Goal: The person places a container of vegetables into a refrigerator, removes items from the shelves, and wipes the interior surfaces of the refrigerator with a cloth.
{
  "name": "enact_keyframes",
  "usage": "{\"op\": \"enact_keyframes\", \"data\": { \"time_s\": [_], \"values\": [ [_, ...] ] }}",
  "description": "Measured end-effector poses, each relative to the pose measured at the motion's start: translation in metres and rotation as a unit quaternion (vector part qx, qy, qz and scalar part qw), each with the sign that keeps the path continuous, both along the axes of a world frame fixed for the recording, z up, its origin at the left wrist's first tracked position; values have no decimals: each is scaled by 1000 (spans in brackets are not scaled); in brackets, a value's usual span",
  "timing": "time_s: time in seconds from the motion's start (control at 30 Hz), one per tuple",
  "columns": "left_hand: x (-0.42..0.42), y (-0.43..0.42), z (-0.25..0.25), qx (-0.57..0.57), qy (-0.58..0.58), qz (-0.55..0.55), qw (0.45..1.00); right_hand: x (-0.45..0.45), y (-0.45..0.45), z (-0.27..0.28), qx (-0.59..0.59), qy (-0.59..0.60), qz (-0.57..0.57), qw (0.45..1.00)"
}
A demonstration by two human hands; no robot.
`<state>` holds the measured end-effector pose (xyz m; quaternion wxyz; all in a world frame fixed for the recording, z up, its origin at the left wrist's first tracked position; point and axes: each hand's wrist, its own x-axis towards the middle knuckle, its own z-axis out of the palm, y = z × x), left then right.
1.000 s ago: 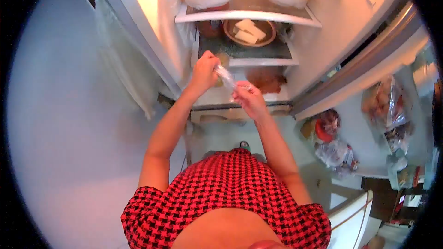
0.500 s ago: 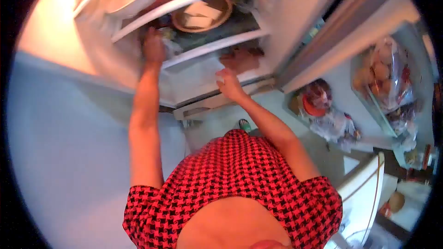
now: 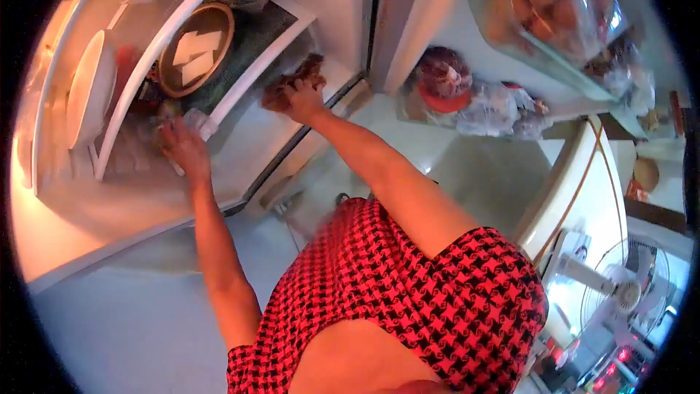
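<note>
Inside an open fridge, my left hand (image 3: pixel 186 149) reaches onto the lower shelf, beside a clear plastic bag (image 3: pixel 198 124); its fingers are blurred and what they hold, if anything, cannot be made out. My right hand (image 3: pixel 303 104) lies on a reddish-brown item (image 3: pixel 293 85) at the fridge bottom, fingers spread over it. Above and between the hands, a round brown-rimmed bowl (image 3: pixel 166 73) holds several pale blocks (image 3: pixel 195 49) on the dark shelf.
A white bowl (image 3: pixel 93 91) stands on the upper shelf at left. The open door on the right bears a bag of round items (image 3: pixel 543 0) and wrapped bundles (image 3: pixel 496 108). A fan (image 3: pixel 625 294) and a white curved panel (image 3: pixel 565 186) are at lower right.
My hands have parted from the plastic they held together. My left hand went to the lower shelf, my right hand onto the reddish-brown item. The view has turned right.
</note>
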<state>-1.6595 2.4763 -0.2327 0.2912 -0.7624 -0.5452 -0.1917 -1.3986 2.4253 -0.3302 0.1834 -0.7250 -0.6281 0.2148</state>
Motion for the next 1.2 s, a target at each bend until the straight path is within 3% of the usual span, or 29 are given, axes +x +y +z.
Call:
{"op": "enact_keyframes", "data": {
  "time_s": [0.07, 0.1, 0.17, 0.2, 0.23, 0.27, 0.3, 0.37, 0.43, 0.5, 0.57, 0.63, 0.77, 0.83, 0.9, 0.97, 1.07, 1.2],
  "values": [
    [-11, 18, -7, 10, -118, -58, 991, -7, -15, -11, 34, -13, 20, 999],
    [-3, 21, -4, 8, -124, -64, 990, -12, -21, -18, 77, -14, 15, 997],
    [3, 27, 17, -7, -159, 44, 986, -25, -38, -20, 157, 0, -12, 988],
    [11, 23, 32, -8, -161, 35, 986, -27, -44, -22, 158, -4, -21, 987],
    [25, 15, 48, -35, -122, 106, 986, -26, -51, -25, 113, 191, -8, 975],
    [32, 10, 54, -62, -80, 176, 979, -25, -60, -27, 66, 380, 4, 923],
    [30, 8, 50, -67, -81, 166, 981, -29, -79, -18, 74, 514, -59, 853],
    [20, 2, 34, -11, -106, 92, 990, -21, -125, -4, -51, 706, -139, 693],
    [-1, 20, 18, 3, -169, 47, 985, -16, -156, -1, -52, 815, -39, 576],
    [-7, 32, 6, 40, -277, -57, 958, -7, -187, 8, -72, 836, -79, 539],
    [-3, 21, 3, 81, -341, -128, 928, 9, -216, 12, -65, 839, -131, 524],
    [5, 8, 13, 67, -211, -29, 975, 28, -238, 24, -42, 838, -118, 531],
    [23, -18, 33, 83, -195, -8, 977, 62, -279, 48, -30, 825, -170, 537],
    [50, -38, 53, 104, -307, -72, 943, 76, -294, 62, -12, 845, -229, 483],
    [112, -82, 92, 64, -447, -258, 854, 92, -309, 65, 12, 842, -224, 491],
    [177, -137, 141, 10, -451, -372, 811, 108, -318, 68, 38, 837, -223, 498],
    [252, -187, 201, 9, -363, -533, 764, 134, -332, 79, 69, 826, -182, 530],
    [345, -220, 258, 27, -271, -630, 728, 159, -350, 86, 95, 806, -125, 571]
  ]
}}
